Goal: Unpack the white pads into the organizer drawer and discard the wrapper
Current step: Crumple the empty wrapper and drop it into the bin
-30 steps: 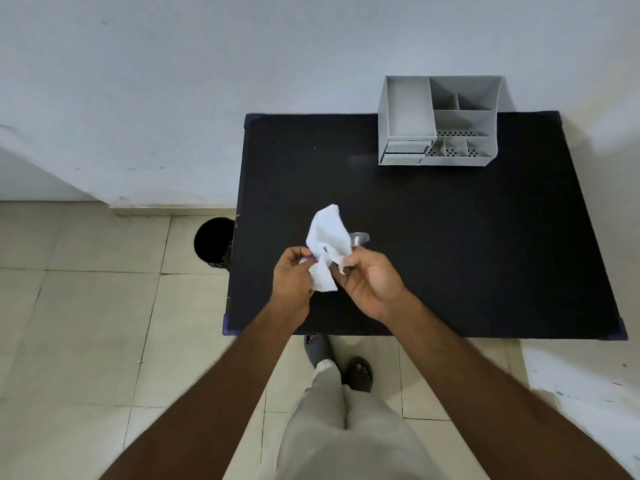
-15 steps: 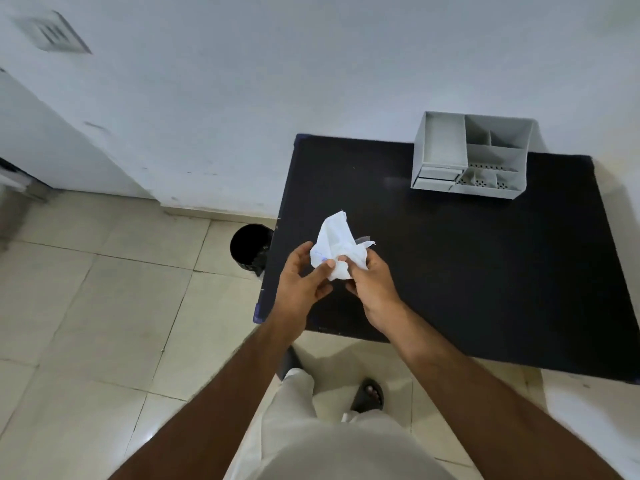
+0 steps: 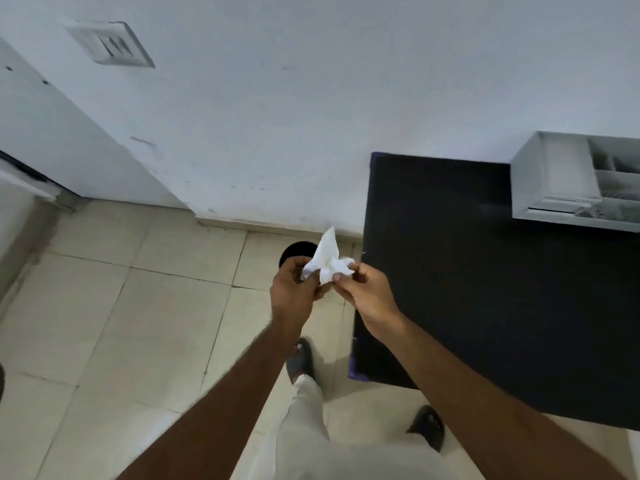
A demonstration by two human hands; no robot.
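A crumpled white wrapper [image 3: 327, 260] is pinched between both hands, its pointed end sticking up. My left hand [image 3: 294, 292] grips its left side and my right hand [image 3: 367, 296] grips its right side. They hold it over the tiled floor, left of the black table [image 3: 485, 289] and just in front of a round black bin [image 3: 298, 252] on the floor. The grey organizer [image 3: 568, 183] with its small drawer shut stands at the table's far right, against the wall. No white pads are visible.
A white wall runs behind the table with a switch plate [image 3: 110, 43] at upper left. Beige floor tiles [image 3: 121, 323] spread to the left. My legs and dark sandals [image 3: 301, 358] stand beside the table's near left corner.
The view has swung left. Both hands carried the wrapper from above the table's left part out past its edge, to just in front of the black bin.
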